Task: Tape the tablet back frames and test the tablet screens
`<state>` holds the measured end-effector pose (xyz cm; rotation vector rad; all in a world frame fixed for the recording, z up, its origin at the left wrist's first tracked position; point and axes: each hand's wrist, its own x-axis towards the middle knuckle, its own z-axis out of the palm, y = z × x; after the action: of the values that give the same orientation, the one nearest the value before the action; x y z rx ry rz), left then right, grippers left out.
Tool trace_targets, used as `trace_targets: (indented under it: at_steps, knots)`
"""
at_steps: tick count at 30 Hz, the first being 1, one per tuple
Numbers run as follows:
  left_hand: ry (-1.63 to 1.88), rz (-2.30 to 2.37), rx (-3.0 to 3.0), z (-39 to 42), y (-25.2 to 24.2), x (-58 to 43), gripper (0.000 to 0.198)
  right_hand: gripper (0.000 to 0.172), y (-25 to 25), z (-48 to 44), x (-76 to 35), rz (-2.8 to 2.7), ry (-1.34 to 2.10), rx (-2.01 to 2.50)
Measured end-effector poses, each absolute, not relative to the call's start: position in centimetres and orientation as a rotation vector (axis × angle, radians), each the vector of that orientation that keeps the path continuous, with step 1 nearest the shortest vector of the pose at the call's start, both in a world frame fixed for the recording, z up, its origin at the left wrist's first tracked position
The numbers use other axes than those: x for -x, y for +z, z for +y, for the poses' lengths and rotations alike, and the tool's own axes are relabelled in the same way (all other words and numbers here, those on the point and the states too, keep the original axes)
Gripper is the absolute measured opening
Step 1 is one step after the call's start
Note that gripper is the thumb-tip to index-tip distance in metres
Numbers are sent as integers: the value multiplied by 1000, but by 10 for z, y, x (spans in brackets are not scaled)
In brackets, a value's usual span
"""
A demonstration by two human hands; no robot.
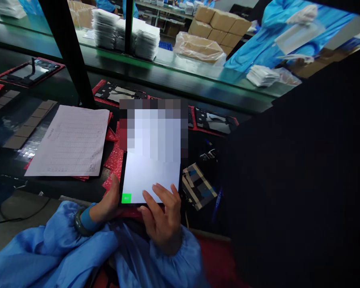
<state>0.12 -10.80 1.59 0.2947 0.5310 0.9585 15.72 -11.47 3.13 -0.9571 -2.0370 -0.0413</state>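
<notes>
A tablet with a bright white screen and a small green button at its lower left corner stands tilted in front of me. My left hand grips its lower left edge, thumb along the side. My right hand rests on the lower part of the screen with fingers stretched out and slightly apart, holding nothing. Both arms wear blue sleeves; a dark band sits on my left wrist. The upper part of the screen is blurred out.
A printed paper sheet lies left of the tablet on red bubble wrap. Open tablet shells sit in red trays behind. Taped parts lie at the right. A person in blue works across the green conveyor, near stacks and cartons.
</notes>
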Motion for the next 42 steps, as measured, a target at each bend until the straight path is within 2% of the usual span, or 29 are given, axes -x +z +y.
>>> trace_targets:
  at_steps: [6,10,14,19,23,29,32,35,39,42]
  knots:
    - [984,507,-217,-109,8,-1,93,29,30,-116,-143,-2065,-91,823]
    - [980,618,-267,-110,11,0,88,16,20,-115,-129,-2087,-139,710]
    - [973,629,-266,-111,16,-2,91,3,21,-117,-133,-2027,-86,670]
    - [987,503,-301,-112,14,-3,92,7,27,-114,-155,-1490,80,926]
    - [979,448,-410,-109,23,-3,94,10,25,-99,-169,-1003,28,943]
    - [966,406,-482,-103,36,-5,99,9,24,-92,-165,-851,4,889]
    - [999,469,-454,-104,33,-6,96,8,29,-103,-158,-968,128,904]
    - [1015,514,-409,-106,27,-5,95,9,32,-114,-155,-1454,274,899]
    - [1019,526,-361,-105,23,-3,93,41,32,-119,-151,-2048,154,831]
    - [1042,582,-330,-107,21,-2,88,44,30,-119,-146,-2144,26,850]
